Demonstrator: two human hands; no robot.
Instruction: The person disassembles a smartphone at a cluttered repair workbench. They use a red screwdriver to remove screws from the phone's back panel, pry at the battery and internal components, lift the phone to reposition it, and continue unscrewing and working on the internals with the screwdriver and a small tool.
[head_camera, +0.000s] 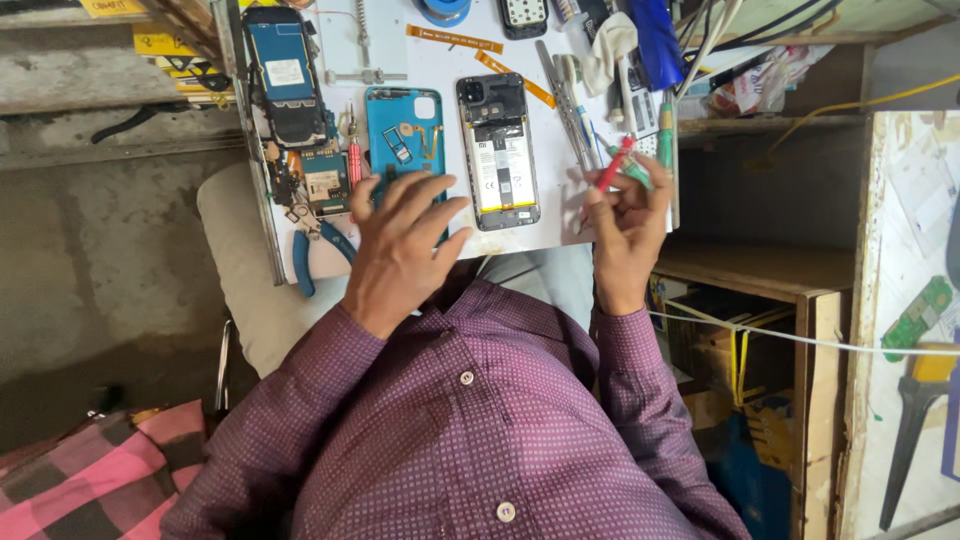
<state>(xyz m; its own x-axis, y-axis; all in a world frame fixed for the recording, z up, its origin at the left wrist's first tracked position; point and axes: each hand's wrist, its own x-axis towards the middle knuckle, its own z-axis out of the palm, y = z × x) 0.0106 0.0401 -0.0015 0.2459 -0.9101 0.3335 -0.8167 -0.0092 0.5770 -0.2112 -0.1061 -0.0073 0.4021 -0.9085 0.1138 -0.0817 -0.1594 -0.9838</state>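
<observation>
A person in a purple patterned shirt is sitting at a small white work board, seen from above by a camera worn on the head. The left hand is lying flat with its fingers spread and released, gripping nothing; its fingertips are resting on the lower end of a blue phone back cover that is lying inside-up on the board. Just to the right of that cover, an opened phone is lying with its back removed, showing a pale battery and a dark camera block at the top. The right hand is hovering near the board's right edge, fingers curled and grasping a thin red-handled tool, pinched between thumb and fingertips and pointing up and to the right; a green-handled tool is sitting just beside it, and it is hard to tell whether the hand is holding that one too. To the left of the blue cover, a circuit board and another dismantled phone are lying, with blue-handled pliers below them at the board's edge. Orange flat ribbon strips are lying across the top, and metal tweezers are lying right of the opened phone. A pink checked cloth is showing at the lower left.
</observation>
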